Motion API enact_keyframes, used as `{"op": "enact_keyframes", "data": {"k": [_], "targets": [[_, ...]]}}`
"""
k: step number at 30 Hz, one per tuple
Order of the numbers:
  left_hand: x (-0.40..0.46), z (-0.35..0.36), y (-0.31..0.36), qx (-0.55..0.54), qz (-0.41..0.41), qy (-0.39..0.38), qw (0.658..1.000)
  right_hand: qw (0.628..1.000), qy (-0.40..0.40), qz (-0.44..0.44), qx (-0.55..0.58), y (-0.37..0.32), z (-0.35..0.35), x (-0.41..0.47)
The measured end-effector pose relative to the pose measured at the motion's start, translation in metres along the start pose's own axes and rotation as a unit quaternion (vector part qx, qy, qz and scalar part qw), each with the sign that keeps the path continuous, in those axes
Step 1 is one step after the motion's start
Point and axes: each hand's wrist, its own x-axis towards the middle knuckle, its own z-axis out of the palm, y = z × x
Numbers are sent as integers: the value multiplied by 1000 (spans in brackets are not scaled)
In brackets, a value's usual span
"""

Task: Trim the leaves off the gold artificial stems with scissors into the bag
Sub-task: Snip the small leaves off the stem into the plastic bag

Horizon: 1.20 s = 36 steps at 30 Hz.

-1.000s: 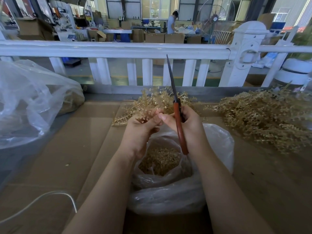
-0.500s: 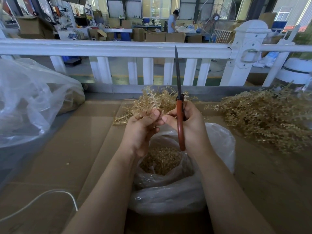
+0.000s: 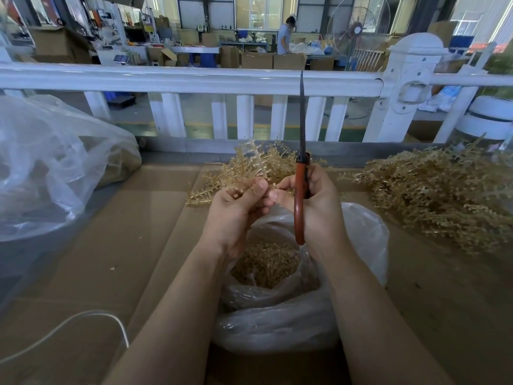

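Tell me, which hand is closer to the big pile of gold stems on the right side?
Right. The right hand, gripping the scissors, is nearer the pile; the left hand sits farther away.

A factory packing floor: beyond a white railing point(image 3: 194, 79), stacked cardboard boxes point(image 3: 256, 60), a large standing fan point(image 3: 358, 30) and a worker point(image 3: 284, 36) at a far bench, with a cardboard-covered counter point(image 3: 125, 232) near.

One head cam, wide-angle, looks fwd & down, close over both forearms and the cardboard table point(image 3: 116, 245); white railing point(image 3: 194, 79) crosses the top, workshop beyond. No 2nd view.
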Motion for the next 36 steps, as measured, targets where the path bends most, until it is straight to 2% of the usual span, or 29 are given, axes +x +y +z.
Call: {"op": "enact_keyframes", "data": {"k": [6, 13, 19, 25, 28, 31, 33, 36], "targets": [[4, -9, -1, -27, -35, -43, 998, 1000, -11, -10, -4, 0, -4, 2], [5, -11, 0, -67, -36, -17, 997, 998, -51, 11, -24, -8, -12, 3], [6, -10, 0, -69, 20, 16, 997, 981, -80, 21, -176, -6, -25, 0], [5, -12, 4, -79, 67, 47, 993, 938, -129, 3, -321, -2, -27, -6], [6, -12, 4, -64, 87, 71, 992, 925, -139, -4, -353, -1, -26, -7], [6, -12, 3, -45, 93, 86, 991, 925, -135, -6, -356, 0, -23, -8], [6, -12, 3, -38, 94, 75, 992, 937, -116, -2, -329, -1, -19, -8], [6, -10, 0, 12, 97, 59, 993, 976, -69, 23, -205, -6, -13, -6]]}}
